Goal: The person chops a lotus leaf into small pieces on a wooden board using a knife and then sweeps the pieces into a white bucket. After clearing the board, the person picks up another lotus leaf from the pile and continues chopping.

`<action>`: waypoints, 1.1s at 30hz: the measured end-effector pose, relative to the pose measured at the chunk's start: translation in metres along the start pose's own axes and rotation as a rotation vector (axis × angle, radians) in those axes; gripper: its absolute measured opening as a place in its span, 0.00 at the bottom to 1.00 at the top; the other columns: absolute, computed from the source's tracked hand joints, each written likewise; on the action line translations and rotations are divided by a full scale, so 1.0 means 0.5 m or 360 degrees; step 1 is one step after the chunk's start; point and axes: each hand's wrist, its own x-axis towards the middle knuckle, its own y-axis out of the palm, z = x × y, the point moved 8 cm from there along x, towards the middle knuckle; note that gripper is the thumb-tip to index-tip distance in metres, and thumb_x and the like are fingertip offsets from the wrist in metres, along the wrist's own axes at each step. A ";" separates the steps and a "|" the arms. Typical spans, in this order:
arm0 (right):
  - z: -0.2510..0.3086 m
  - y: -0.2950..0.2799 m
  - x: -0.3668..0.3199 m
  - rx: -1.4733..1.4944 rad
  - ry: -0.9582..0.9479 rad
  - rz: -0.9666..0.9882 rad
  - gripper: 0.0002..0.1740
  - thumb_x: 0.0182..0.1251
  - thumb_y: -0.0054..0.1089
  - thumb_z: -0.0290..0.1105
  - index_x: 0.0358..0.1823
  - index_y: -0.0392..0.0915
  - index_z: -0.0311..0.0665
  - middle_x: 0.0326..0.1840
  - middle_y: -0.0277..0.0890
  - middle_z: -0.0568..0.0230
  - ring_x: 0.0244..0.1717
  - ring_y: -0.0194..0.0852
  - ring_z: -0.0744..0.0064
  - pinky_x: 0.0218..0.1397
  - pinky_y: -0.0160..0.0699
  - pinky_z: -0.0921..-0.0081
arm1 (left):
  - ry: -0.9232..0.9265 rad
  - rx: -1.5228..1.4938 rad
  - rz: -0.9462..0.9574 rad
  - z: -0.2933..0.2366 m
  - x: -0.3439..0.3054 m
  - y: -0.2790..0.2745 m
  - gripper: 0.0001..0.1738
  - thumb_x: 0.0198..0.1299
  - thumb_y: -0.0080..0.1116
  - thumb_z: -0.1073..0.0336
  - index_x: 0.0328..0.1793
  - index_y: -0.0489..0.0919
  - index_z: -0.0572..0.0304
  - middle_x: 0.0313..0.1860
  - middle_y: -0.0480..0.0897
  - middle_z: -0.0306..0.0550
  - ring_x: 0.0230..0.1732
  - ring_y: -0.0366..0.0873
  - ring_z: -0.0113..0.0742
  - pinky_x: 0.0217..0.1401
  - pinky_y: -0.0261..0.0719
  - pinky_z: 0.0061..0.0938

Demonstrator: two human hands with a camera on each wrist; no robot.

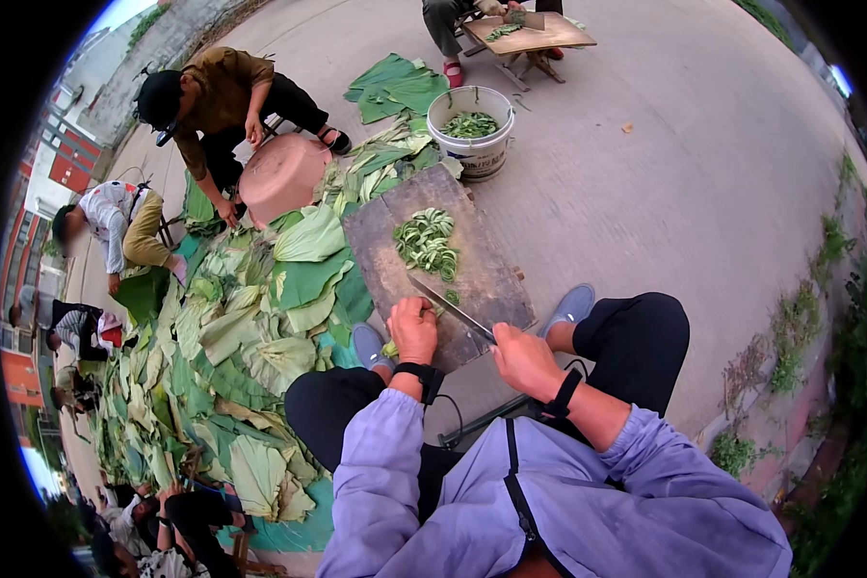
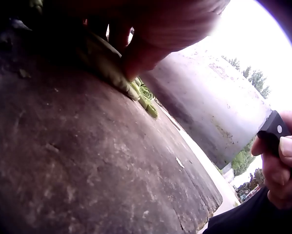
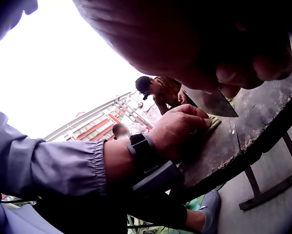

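My right hand [image 1: 527, 361] grips the black handle of a wide-bladed knife [image 1: 458, 313], whose blade crosses the near part of a worn wooden board [image 1: 376, 231]. In the left wrist view the blade [image 2: 209, 105] stands beside my left fingers. My left hand [image 1: 413, 330] presses a rolled green leaf bundle [image 2: 112, 73] onto the board, fingers curled over it, close to the blade. Thin green shreds lie by the cut end. Farther up the board rests a pile of cut green strips [image 1: 428, 243].
Large green leaves [image 1: 250, 337] cover the ground on the left. A white bucket [image 1: 473, 159] with green strips stands beyond the board. A person beside a pink basin [image 1: 284, 176] bends at the upper left; another works at a small table [image 1: 539, 37] ahead.
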 end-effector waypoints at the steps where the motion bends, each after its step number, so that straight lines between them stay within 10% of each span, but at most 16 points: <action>1: 0.001 0.003 0.000 -0.0023 0.0000 0.0020 0.12 0.81 0.54 0.33 0.49 0.71 0.29 0.43 0.84 0.35 0.42 0.86 0.29 0.45 0.81 0.36 | 0.0001 0.0000 0.0010 0.001 0.001 0.001 0.06 0.56 0.70 0.70 0.39 0.85 0.50 0.42 0.84 0.44 0.53 0.80 0.54 0.58 0.73 0.49; 33: 0.021 0.043 0.042 -0.0117 0.0063 0.0203 0.09 0.73 0.49 0.25 0.50 0.69 0.28 0.48 0.84 0.31 0.46 0.86 0.28 0.50 0.82 0.37 | 0.0034 -0.0041 -0.0046 -0.002 0.000 -0.002 0.06 0.55 0.71 0.73 0.38 0.85 0.55 0.41 0.84 0.50 0.49 0.80 0.59 0.55 0.78 0.49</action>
